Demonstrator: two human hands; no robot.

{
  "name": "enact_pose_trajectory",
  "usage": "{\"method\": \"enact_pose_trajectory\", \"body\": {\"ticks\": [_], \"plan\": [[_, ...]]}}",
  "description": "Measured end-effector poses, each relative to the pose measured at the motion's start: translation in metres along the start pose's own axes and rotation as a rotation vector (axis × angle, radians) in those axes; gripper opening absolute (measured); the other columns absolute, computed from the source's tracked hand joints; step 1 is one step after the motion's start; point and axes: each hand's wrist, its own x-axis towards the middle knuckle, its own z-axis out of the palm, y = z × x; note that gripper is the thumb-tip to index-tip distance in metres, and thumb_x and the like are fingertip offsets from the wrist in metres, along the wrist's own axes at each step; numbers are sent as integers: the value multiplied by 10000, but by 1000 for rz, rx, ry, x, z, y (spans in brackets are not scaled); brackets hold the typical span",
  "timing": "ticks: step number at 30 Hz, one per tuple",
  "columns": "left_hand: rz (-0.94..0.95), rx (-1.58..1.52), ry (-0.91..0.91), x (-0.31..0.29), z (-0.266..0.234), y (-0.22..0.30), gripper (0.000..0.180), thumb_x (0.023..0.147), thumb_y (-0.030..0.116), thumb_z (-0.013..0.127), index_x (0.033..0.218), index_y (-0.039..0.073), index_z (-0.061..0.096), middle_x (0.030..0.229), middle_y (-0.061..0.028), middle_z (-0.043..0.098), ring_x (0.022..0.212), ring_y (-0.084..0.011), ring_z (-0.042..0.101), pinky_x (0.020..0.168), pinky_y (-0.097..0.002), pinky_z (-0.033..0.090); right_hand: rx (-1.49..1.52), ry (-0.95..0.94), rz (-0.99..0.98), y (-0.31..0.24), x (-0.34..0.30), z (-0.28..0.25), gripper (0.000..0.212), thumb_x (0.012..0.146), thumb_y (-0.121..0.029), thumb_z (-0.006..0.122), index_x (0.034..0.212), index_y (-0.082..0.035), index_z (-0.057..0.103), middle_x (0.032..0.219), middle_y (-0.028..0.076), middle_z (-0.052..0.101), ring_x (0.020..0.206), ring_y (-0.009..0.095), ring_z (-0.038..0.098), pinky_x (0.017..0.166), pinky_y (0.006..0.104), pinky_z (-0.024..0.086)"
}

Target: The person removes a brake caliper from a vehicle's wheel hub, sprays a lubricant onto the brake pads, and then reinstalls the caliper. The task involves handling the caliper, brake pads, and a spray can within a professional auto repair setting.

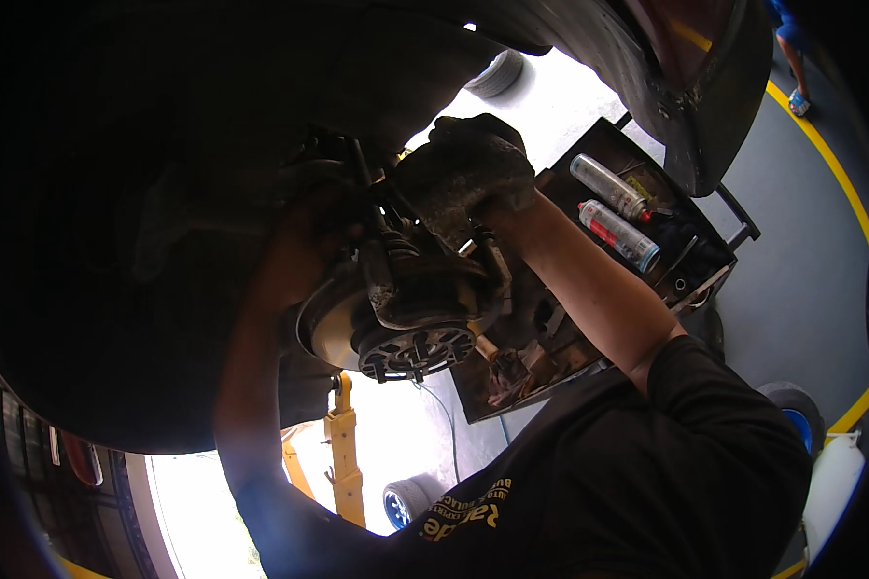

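Right hand meets the lower right of a rough, dark casting, apparently a brake caliper; its fingers are mostly hidden by the part, so cannot tell how tightly they grasp. Left hand sits in shadow beside the bracket; cannot tell whether its fingers are clenched or loose. Handling, judged: heavy for its size, stiff, gritty, perhaps slick where greasy; hardly fragile. Best hold probably the thick body, palm under it, fingertips wrapped around the back. Position: caliper lies against the right hand, its fingers presumably behind, and up and to the right of the left fingers. Brake disc and studded hub lie below both sets of fingers; spray cans lie right of the right fingers, on a dark cart
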Motion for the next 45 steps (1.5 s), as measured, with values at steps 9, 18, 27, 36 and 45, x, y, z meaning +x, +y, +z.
{"method": "enact_pose_trajectory", "body": {"ticks": [9,18,27,36,45], "plan": [[53,-217,84,-15,4,-17,368,941,48,737,1298,17,653,1231,-96,688,1161,-187,654,985,-336,543,-105,-21,-162,8,-1,0,629,674,-80,916,1233,19,645,1106,134,671,954,268,706,787,351,581],[-12,-222,119,-23,8,-13,285,954,94,731,1226,19,695,1137,-66,717,1056,-150,675,921,-309,555,-255,-116,-335,-8,-1,3,627,631,-25,911,1208,21,668,1098,116,688,965,243,708,809,338,586],[-35,-119,116,-14,7,-12,325,914,133,788,1209,24,710,1131,-78,727,1042,-169,690,913,-319,560,68,17,148,-15,-10,2,697,614,40,918,1261,-4,662,1166,108,680,1040,232,705,889,333,580],[13,-8,7,-6,0,13,228,901,55,753,1120,-5,736,1109,-98,720,1018,-199,703,893,-339,573,-14,-58,-71,-8,-4,2,647,608,-21,940,1205,-15,693,1117,104,702,989,232,713,845,335,587],[54,249,36,-13,2,24,340,974,115,669,1303,26,664,1182,-162,710,1107,-254,696,961,-363,541,203,57,250,-17,0,3,587,599,-61,947,1134,-9,712,1087,100,719,956,225,717,811,333,586]]}}
